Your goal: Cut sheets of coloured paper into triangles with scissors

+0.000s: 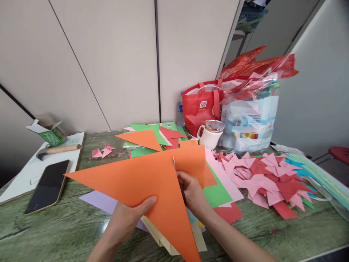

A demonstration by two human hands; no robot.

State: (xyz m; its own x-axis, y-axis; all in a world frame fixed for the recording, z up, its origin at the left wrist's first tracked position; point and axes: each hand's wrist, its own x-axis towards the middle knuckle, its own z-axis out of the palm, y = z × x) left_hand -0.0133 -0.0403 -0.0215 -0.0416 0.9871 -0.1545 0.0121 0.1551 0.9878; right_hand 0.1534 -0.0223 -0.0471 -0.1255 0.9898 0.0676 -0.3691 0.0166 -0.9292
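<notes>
My left hand pinches the lower edge of a large orange paper sheet, thumb on top, holding it up over the table. My right hand is closed on scissors whose blade tip pokes up through a cut running across the orange sheet. The part of the orange sheet to the right of the cut hangs beside my right hand. Under the sheet lie stacked coloured papers in green, pink, red, purple and cream.
A pile of folded pink and red paper triangles lies at right. A white mug, a red bag and a plastic bag stand behind. A phone, a hammer and a small box are at left.
</notes>
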